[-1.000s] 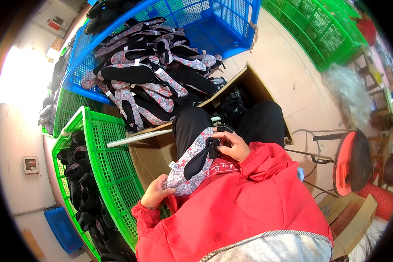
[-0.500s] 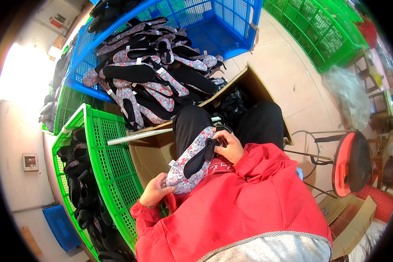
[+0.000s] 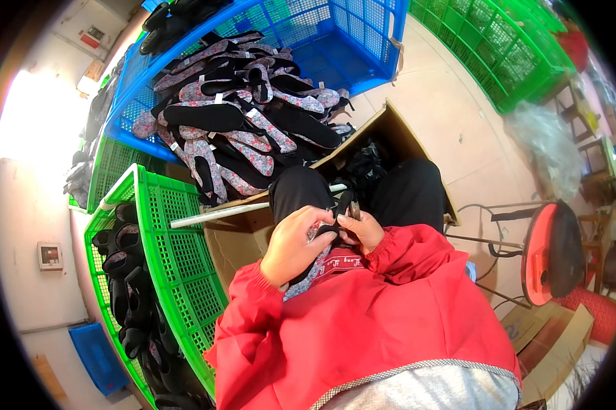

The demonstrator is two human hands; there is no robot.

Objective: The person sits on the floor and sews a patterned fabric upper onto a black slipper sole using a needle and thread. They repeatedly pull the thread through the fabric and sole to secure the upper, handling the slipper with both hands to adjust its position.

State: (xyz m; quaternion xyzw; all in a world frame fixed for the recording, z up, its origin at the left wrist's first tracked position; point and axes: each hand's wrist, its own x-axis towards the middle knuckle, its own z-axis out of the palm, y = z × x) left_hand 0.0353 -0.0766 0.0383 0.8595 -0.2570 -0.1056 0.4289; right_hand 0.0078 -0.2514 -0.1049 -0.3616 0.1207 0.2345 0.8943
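A floral fabric shoe (image 3: 316,269) with a black opening lies over my lap, mostly covered by my hands. My left hand (image 3: 296,244) is closed on its far end, with thumb and fingers pinched together. Right beside it, my right hand (image 3: 364,231) is closed around a small dark, narrow tool (image 3: 354,210) whose kind I cannot make out. Its tip points away from me, next to a black strap-like piece at the shoe's end. The fingertips of both hands nearly meet there.
Ahead, a blue crate (image 3: 363,67) holds a heap of similar floral shoes (image 3: 253,123). An open cardboard box (image 3: 390,133) stands by my knees, crossed by a white rod (image 3: 226,214). Green crate (image 3: 178,232) at left holds dark shoes. A round red-and-black stool (image 3: 544,253) lies right.
My left hand has moved from the shoe's near end up to its far end, beside my right hand. The shoe has become mostly hidden. The small dark tool shows more clearly in my right hand.
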